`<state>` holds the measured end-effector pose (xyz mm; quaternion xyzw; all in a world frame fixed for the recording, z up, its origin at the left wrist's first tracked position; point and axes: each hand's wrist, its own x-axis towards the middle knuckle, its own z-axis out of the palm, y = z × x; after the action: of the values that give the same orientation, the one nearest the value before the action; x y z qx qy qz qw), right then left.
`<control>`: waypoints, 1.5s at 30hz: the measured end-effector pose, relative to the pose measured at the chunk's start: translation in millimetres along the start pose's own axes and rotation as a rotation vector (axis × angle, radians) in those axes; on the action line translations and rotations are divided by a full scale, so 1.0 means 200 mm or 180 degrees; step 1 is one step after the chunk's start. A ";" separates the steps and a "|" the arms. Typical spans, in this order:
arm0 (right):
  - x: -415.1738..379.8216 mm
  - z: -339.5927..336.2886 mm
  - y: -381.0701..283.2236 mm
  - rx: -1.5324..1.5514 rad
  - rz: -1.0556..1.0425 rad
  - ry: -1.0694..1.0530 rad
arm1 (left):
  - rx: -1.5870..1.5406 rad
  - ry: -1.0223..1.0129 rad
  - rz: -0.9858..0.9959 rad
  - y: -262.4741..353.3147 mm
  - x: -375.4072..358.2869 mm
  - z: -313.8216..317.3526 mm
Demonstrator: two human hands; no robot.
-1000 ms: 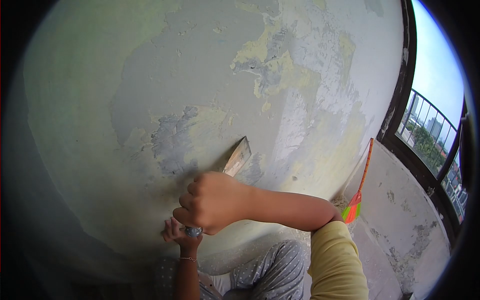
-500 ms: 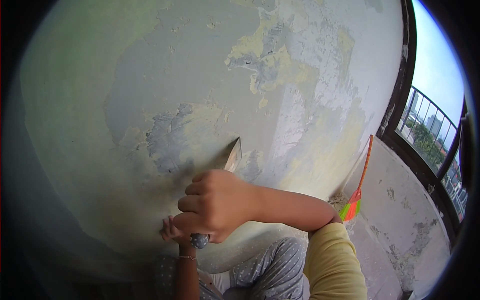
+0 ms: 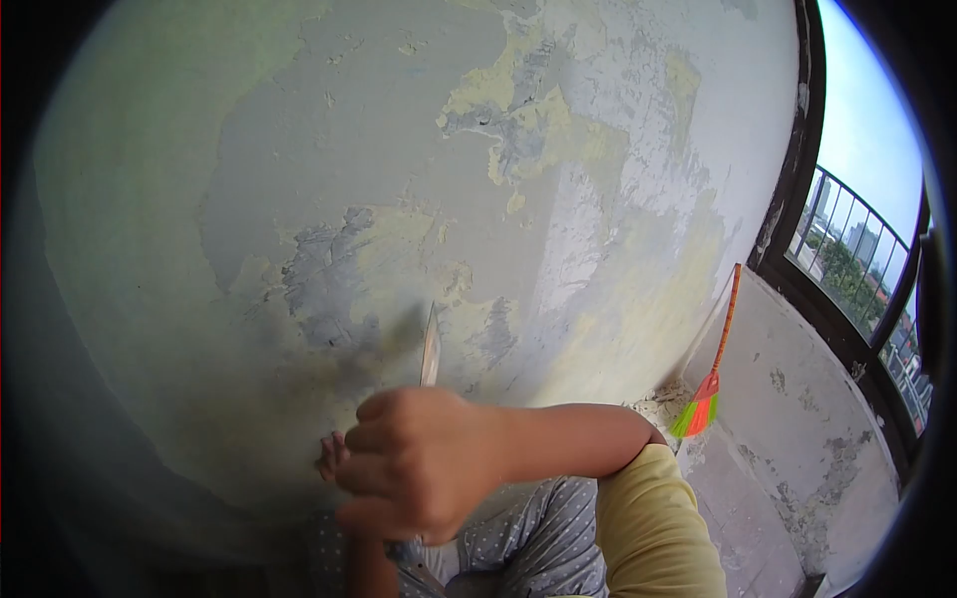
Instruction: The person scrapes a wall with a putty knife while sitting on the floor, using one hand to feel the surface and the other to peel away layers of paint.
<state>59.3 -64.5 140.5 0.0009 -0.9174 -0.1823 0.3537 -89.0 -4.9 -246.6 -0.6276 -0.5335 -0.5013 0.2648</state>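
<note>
My right hand (image 3: 419, 463) is wrapped round the handle of a scraper (image 3: 430, 351), whose thin blade sticks up past my knuckles with its tip at the wall. The wall (image 3: 379, 149) has peeling grey paint with rough patches of yellowish and dark grey around the blade. Lower left, partly behind my right hand, my left hand (image 3: 331, 456) rests against the wall with its fingers spread; most of its palm is hidden.
An orange and green broom (image 3: 698, 407) leans in the corner at right, beside crumbled debris (image 3: 663, 399). A dark-framed window (image 3: 842, 309) shows a railing outside. My legs in dotted grey trousers (image 3: 543, 533) are folded below.
My right hand has moved down and slightly left with the scraper, and the blade looks narrower and more upright. A patch of rougher wall now shows where the blade was. My left hand has barely moved.
</note>
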 end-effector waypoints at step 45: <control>-0.04 -0.07 0.03 0.0182 0.0534 0.0633 | -0.0590 -0.1179 0.0389 -0.11 -0.22 0.34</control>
<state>75.6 -63.5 146.4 -0.0477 -0.8795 -0.1249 0.4568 -82.6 42.4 -315.3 -0.7619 -0.4856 -0.4073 0.1333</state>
